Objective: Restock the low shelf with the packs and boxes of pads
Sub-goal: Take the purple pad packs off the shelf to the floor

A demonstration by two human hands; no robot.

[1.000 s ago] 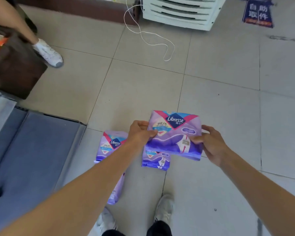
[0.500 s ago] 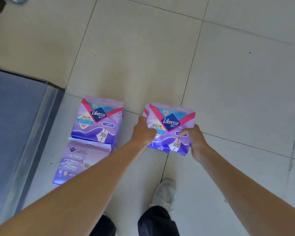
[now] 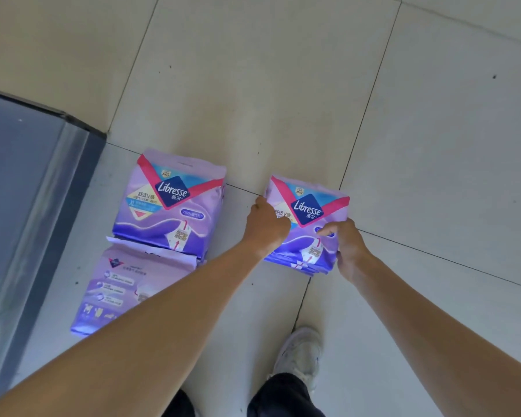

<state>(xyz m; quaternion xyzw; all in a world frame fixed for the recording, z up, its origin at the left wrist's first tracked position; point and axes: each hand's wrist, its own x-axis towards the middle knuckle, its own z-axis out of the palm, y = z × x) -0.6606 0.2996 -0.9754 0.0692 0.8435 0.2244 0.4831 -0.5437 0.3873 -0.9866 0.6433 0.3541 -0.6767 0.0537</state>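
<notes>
1. A purple Libresse pack [image 3: 309, 219] sits on top of a small stack of like packs [image 3: 298, 264] on the tiled floor [image 3: 283, 85], right of centre.
2. The left hand [image 3: 266, 228] is curled over the pack's left edge, its fingers closed onto the face near the printed logo.
3. The right hand [image 3: 348, 248] grips the pack's right edge, its thumb [image 3: 328, 230] pressed on the front face and the other fingers wrapped around the near right corner.
4. The pack lies between the two hands, held from both sides.
5. To the left, apart from it, a second pack [image 3: 169, 206] lies face up, and a third pack [image 3: 124, 290] lies back side up, just nearer, touching it.
6. A grey low shelf [image 3: 18, 191] borders the floor at far left.
7. A white shoe [image 3: 300, 355] stands on the near floor.
</notes>
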